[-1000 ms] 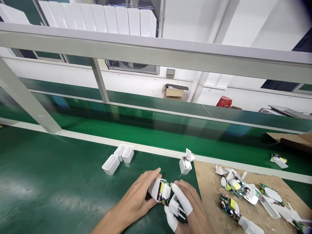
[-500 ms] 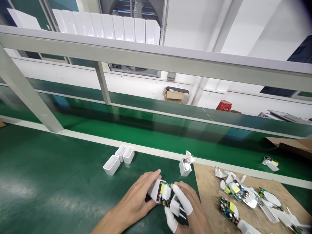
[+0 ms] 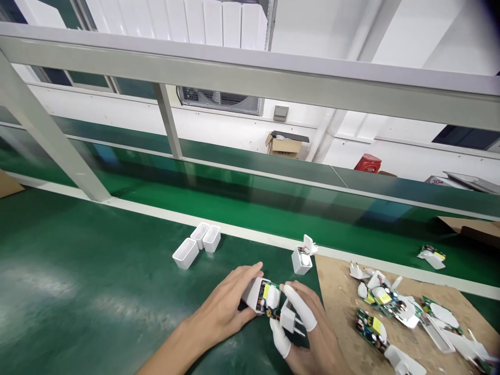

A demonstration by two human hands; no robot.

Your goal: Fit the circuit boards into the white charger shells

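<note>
My left hand (image 3: pixel 230 294) is closed around a white plastic charger case (image 3: pixel 251 295), its open end facing right. Sticking partly out of that end is a circuit board (image 3: pixel 272 296) with a yellow-wrapped part and a white pad. My right hand (image 3: pixel 308 317), with white covers on the thumb and a finger, pinches the board's outer end. Beside it, between those fingers, is a white plug cap (image 3: pixel 288 317) with two pins. Just beyond my hands stands another white case (image 3: pixel 302 262) with a board inside and its plug cap tilted up.
Three hollow white cases (image 3: pixel 186 253) stand left of my hands. Several circuit boards with plug caps (image 3: pixel 375 328) lie on a cardboard sheet (image 3: pixel 336 297) at right. One more board (image 3: pixel 432 256) lies on the green belt (image 3: pixel 250 213) behind a pale rail.
The view has tipped downward, so the rail and back wall sit higher. Both hands keep their hold on the case and board, with little visible change between them.
</note>
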